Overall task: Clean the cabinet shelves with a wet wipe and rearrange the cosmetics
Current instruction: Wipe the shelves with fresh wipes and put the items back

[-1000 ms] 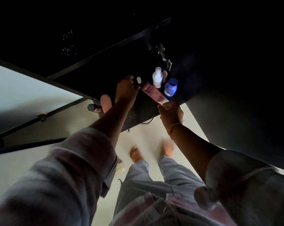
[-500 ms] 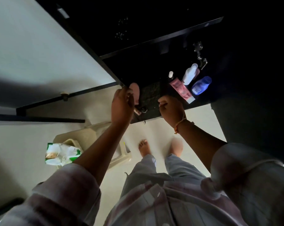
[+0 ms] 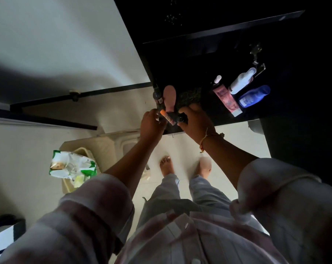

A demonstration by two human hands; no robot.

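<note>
- Rearranging, I'd judge: at the shelf (image 3: 209, 113) front edge, centre frame, the left hand (image 3: 151, 123) pinches an orange-capped stick (image 3: 166, 117); the right hand (image 3: 196, 121) curls round a small dark item (image 3: 180, 119).
- Next calls for standing them near the white bottle (image 3: 241, 81), upper right, toppling nothing.

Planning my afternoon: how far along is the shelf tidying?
Looks done: white bottle, blue bottle and pink tube grouped at the shelf's right. In hand: left hand pinches an orange-capped stick, right hand grips a small dark item. Remaining: pink oval piece; wiping unclear.
</note>
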